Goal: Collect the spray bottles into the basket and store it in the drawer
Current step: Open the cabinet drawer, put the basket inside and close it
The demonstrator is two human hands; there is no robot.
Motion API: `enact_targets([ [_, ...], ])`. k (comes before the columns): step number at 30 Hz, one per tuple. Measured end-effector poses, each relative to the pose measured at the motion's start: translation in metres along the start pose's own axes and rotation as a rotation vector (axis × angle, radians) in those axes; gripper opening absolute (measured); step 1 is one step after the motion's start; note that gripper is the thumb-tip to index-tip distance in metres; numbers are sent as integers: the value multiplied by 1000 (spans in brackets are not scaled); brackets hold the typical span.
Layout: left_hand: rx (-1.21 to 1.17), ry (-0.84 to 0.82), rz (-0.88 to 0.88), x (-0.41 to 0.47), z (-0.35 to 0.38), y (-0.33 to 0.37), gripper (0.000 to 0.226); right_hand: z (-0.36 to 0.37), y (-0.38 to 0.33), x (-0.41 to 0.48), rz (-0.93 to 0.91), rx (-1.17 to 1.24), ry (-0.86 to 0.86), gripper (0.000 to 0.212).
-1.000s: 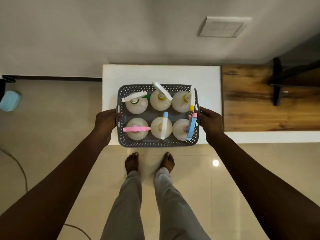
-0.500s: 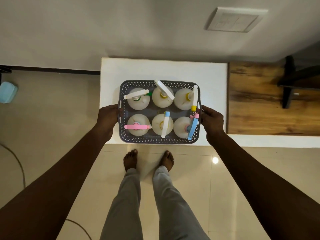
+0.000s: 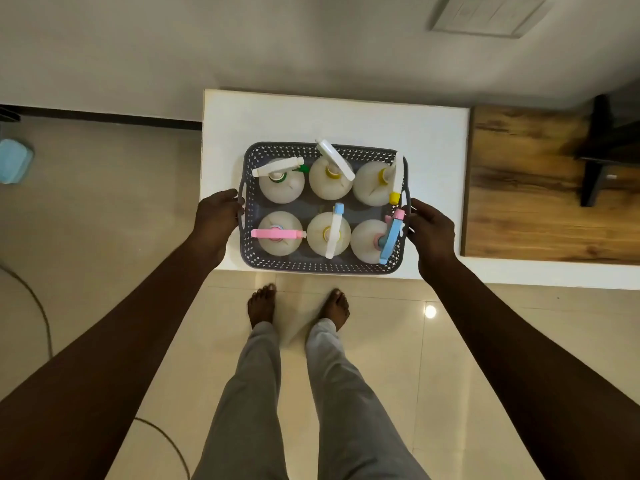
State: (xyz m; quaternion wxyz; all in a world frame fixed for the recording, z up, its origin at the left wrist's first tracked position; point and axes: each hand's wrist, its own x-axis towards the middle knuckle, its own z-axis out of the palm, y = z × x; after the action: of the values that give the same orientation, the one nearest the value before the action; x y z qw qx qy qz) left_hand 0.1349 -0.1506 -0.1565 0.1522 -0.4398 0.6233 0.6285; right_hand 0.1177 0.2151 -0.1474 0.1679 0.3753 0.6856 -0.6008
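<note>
While both hands grip its side handles, grey basket [image 3: 322, 266] holding six upright spray bottles [image 3: 281, 181], on white table [image 3: 332, 119]

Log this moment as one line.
phase: lift basket | left hand: on left handle | right hand: on right handle | grey perforated plastic basket: six spray bottles, on white cabinet top

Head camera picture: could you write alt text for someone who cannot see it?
Seen from above, a person's left hand and right hand grip the side handles of a grey perforated basket holding six spray bottles, on a white cabinet top; bare feet stand on the tiled floor below.
</note>
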Motion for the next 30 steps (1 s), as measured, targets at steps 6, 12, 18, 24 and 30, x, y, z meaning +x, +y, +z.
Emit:
enact_targets([
  [6,-22,106,16,-35,-34,-15,38,-19,30,-40,20,3,169,37],
  [12,-46,255,10,-82,-86,-74,32,-42,79,-102,87,-27,218,30],
  [18,-11,300,-88,-97,-125,-147,30,-42,129,-145,136,-12,257,29],
  [24,60,228,-60,-85,-144,-180,36,-30,169,-159,149,67,279,31],
  [30,80,160,-3,-59,-139,-183,42,-31,192,-142,160,104,288,36],
])
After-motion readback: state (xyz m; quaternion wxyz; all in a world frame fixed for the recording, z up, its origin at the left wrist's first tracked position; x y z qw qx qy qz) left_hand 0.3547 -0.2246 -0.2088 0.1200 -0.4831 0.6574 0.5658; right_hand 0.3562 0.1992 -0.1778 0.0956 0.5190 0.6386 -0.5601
